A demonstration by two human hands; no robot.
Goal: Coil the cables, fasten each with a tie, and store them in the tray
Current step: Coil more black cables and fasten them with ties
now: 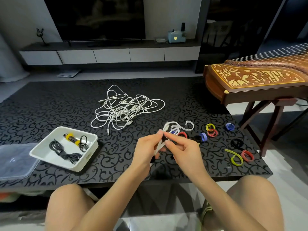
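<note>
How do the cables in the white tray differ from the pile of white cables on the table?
The tray cables are black; the pile is white. The tray cables are gathered into bundles, one bound with yellow ties; the pile lies loose and tangled. The tray cables sit in the white tray; the pile lies on the table. Both are thin cables.

Legible text: none was readable.
Sticker (88, 155): sat on the tray (66, 165) wall, too small to read.
Blue box (176, 35): showed a bear face, no words.
</note>
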